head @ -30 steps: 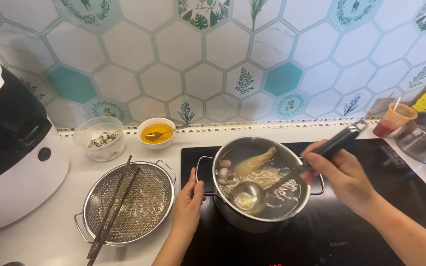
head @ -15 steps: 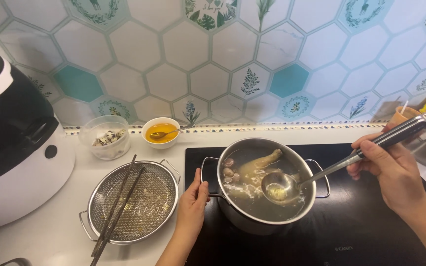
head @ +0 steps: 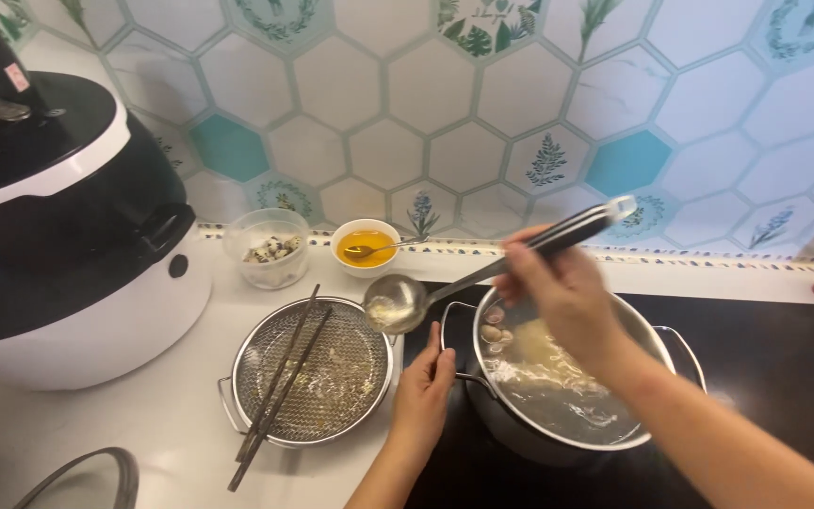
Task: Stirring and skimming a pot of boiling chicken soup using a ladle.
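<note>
Over strainer (head: 311, 372) | ladle (head: 396, 303) in right hand (head: 558, 287) | left hand (head: 423, 382) on pot (head: 572, 386)

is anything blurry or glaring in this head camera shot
Head view: the right hand and the ladle it holds are slightly motion-blurred; the strainer and chopsticks look sharp; soft glare shows on the wall tiles; lighting is even, with faint shadows.
</note>
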